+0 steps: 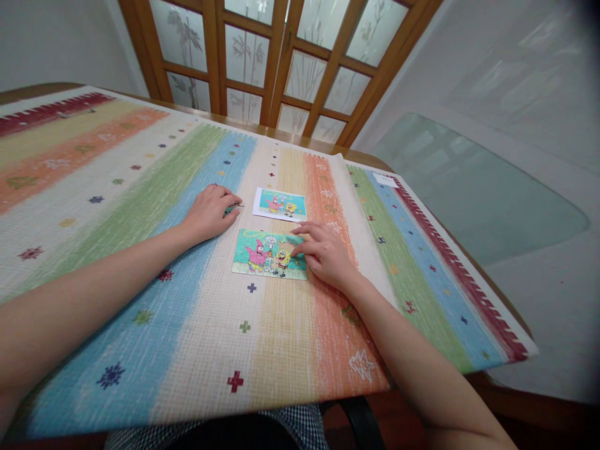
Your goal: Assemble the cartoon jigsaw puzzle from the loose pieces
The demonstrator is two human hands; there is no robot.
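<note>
A small cartoon jigsaw puzzle [262,253] lies flat on the striped mat [197,325]. My right hand [323,253] rests on the puzzle's right edge, fingers curled and pressing down on the pieces there. Just beyond the puzzle lies a white-bordered reference picture [280,204] of the same cartoon. My left hand [209,212] sits on the mat to the left of that picture, fingers closed around something small and greenish that I cannot make out.
The colourful striped mat covers a wooden table [300,134]. A wooden door with frosted glass panes [276,62] stands behind the table. A glass-topped surface [473,187] lies to the right, lower down. A white label [385,180] sits at the mat's far right corner.
</note>
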